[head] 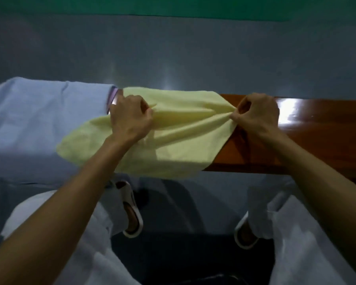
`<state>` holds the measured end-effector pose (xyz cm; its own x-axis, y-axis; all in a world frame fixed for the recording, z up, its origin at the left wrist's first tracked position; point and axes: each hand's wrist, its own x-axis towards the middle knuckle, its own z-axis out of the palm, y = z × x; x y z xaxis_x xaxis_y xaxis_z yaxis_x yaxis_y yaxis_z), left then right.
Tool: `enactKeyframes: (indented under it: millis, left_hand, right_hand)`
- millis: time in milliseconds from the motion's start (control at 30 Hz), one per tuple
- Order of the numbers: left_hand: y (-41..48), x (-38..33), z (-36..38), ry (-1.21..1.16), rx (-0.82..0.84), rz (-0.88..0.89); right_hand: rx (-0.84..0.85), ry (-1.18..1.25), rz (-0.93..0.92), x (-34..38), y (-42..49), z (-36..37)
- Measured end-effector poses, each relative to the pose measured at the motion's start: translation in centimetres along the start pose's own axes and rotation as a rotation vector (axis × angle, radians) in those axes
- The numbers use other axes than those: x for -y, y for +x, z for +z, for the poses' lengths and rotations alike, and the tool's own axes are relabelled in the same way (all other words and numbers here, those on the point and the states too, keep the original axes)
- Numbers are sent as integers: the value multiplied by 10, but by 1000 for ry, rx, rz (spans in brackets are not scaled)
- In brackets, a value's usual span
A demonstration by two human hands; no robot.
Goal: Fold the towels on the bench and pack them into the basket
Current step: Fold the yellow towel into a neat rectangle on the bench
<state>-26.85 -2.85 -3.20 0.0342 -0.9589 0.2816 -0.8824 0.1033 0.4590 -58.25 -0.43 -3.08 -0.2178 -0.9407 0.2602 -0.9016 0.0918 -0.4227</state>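
Observation:
A pale yellow towel (179, 128) lies stretched across the glossy brown wooden bench (317, 130), its near edge hanging over the front. My left hand (130, 118) grips a bunch of the cloth near its left side. My right hand (255, 114) pinches the towel's right end, pulling creases toward it. To the left, a light blue towel (39, 120) covers the bench, and a pink edge (113, 95) of another cloth peeks out beside it. The basket is not in view.
Beyond the bench lies a grey floor (173, 48) with a green strip (193, 7) at the far edge. My legs in white trousers and white sandals (132, 212) stand below the bench. A dark object (193, 264) sits between my feet.

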Motion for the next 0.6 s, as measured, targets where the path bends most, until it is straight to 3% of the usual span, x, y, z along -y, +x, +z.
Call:
enactKeyframes:
  millis: [300,600]
  left_hand:
    - [-12,-37,22,-87,342,56]
    - [-12,-39,8,-45,759,66]
  right_hand:
    - [-68,10,73,-43,1,-24]
    - [261,-31,141,-65,-2,-34]
